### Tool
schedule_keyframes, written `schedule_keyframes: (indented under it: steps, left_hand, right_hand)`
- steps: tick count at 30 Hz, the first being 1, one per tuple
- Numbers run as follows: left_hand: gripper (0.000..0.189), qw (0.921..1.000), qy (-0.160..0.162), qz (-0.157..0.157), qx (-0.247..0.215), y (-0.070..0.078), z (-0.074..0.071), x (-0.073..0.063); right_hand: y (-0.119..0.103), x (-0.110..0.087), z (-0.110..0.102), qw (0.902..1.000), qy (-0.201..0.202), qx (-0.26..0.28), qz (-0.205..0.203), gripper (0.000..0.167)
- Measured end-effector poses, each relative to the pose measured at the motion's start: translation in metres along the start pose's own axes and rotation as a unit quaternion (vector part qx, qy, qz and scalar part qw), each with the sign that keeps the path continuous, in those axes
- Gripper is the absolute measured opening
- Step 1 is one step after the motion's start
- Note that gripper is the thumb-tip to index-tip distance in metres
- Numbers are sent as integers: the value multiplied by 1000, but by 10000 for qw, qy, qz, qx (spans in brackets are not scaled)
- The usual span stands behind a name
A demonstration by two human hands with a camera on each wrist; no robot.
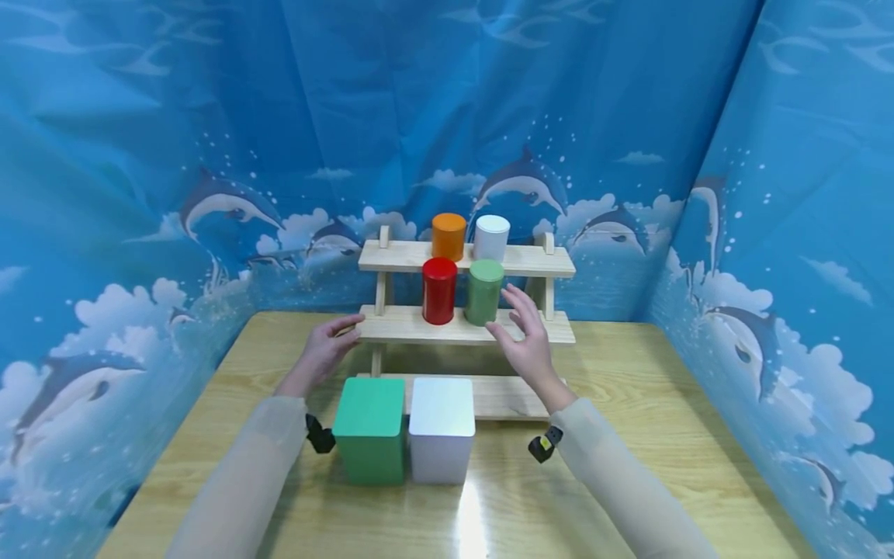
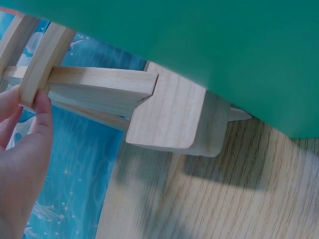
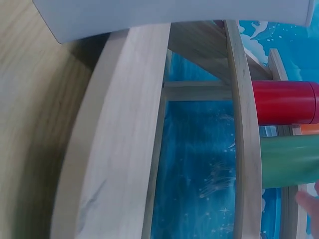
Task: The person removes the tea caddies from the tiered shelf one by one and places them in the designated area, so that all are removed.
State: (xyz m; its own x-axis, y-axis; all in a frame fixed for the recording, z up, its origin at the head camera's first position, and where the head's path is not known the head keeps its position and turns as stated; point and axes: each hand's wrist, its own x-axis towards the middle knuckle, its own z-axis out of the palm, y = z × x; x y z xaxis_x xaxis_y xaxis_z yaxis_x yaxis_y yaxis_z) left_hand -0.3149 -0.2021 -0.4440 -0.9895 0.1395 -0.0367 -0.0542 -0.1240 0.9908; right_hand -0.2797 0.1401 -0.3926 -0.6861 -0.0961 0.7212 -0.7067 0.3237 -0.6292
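Note:
A three-tier wooden display stand [image 1: 391, 324] stands on the table. My left hand [image 1: 330, 347] pinches the left end of its middle board, with thumb and fingertips on either side of the board end [image 2: 31, 89] in the left wrist view. On that tier a red canister [image 1: 439, 292] and a green canister [image 1: 484, 293] stand upright side by side. My right hand [image 1: 524, 334] is just right of the green canister, fingers spread and slightly bent. Only its fingertips [image 3: 309, 204] show at the edge of the right wrist view, close by the green canister.
An orange canister [image 1: 448, 236] and a white canister [image 1: 492, 237] stand on the top tier. In front of the stand, a green box [image 1: 370, 435] and a white box [image 1: 441, 435] hide part of the lowest board. Blue dolphin-print curtains [image 1: 419, 93] surround the table.

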Motion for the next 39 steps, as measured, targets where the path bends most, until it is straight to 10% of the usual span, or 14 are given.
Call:
schedule_keyframes:
  steps: [29, 39]
  left_hand:
    - [44, 9999, 99, -15, 14, -7, -1, 2]
    - [44, 9999, 99, -60, 4, 2, 3, -1]
  right_hand:
    - [52, 31, 33, 9921, 174, -505, 1132, 56]
    - [52, 30, 37, 9958, 375, -457, 695, 46]
